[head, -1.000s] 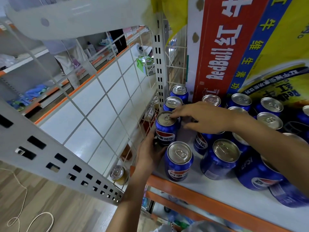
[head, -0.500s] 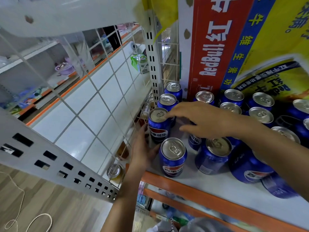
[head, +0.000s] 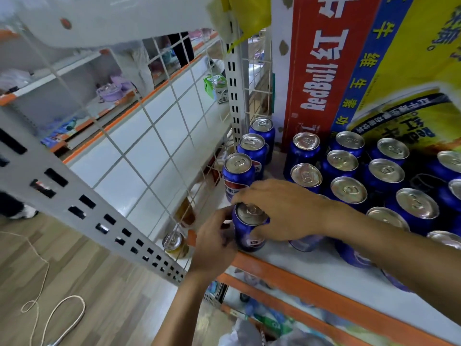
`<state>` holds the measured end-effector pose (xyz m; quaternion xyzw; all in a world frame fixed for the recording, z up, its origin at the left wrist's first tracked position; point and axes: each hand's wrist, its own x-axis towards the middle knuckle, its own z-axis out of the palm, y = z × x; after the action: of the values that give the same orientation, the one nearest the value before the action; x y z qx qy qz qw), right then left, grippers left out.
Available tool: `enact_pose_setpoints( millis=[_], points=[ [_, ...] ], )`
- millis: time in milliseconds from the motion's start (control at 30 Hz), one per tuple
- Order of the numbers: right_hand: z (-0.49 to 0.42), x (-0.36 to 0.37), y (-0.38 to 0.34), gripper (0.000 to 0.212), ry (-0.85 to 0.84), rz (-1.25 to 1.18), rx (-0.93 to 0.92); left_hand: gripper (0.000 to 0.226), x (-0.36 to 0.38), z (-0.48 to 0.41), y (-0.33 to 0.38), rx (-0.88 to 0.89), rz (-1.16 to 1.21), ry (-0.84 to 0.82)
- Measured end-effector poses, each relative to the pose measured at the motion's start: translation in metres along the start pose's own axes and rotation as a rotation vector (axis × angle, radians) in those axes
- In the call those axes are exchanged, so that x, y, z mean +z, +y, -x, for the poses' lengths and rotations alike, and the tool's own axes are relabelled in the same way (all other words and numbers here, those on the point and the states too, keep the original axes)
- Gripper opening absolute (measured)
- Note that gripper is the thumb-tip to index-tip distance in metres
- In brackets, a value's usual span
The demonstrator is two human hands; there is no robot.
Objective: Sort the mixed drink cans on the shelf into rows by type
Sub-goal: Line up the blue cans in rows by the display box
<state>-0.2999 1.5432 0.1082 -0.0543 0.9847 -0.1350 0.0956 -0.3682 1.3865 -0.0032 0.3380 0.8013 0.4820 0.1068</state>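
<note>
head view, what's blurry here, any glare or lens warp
Head view: motion blur smears the nearest blue drink can and the left hand and right hand gripping it. Head view: soft sheen, not harsh glare, on the silver can tops behind. Head view: wide-angle lens skews the grey perforated shelf upright.

Cans [head: 348, 191] on shelf [head: 287, 260], before carton [head: 324, 71]

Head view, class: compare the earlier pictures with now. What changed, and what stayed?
Both hands came forward from the second can to the front can; the left hand and right hand now grip it. The other cans and the Red Bull box stayed put.
</note>
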Motion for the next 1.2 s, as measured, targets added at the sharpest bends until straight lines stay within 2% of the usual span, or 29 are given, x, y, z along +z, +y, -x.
enact_pose_setpoints(
  millis=[167,300,400,533,867,933,1000,1100,1200],
  points=[
    [-0.01,-0.005,-0.001,0.059,-0.005,-0.103,-0.161,0.069,-0.007,0.008,0.009,-0.071,0.046,-0.116],
    [-0.022,-0.009,-0.001,0.063,0.037,-0.176,-0.203,0.063,-0.008,0.008,0.008,-0.132,0.006,0.054],
    [-0.028,-0.01,0.005,0.058,0.12,-0.209,-0.158,0.067,-0.009,0.004,0.003,-0.174,0.01,0.118],
    [-0.023,-0.026,0.019,0.048,0.169,-0.235,-0.102,0.07,-0.012,-0.002,0.004,-0.14,-0.012,0.143],
    [-0.008,-0.045,0.05,0.038,0.217,-0.263,0.042,0.084,-0.013,-0.007,-0.005,-0.15,-0.027,0.114],
    [-0.007,-0.048,0.055,0.039,0.246,-0.252,0.066,0.088,-0.015,-0.006,-0.002,-0.117,0.003,0.14],
    [-0.008,-0.05,0.062,0.04,0.283,-0.228,0.082,0.088,-0.016,-0.007,0.009,-0.049,-0.038,0.234],
    [-0.011,-0.051,0.076,0.037,0.32,-0.166,0.129,0.077,-0.019,-0.013,0.03,0.066,-0.085,0.408],
    [-0.014,-0.055,0.091,0.037,0.352,-0.044,0.195,0.061,-0.02,-0.027,0.053,0.199,-0.152,0.472]
  ],
)
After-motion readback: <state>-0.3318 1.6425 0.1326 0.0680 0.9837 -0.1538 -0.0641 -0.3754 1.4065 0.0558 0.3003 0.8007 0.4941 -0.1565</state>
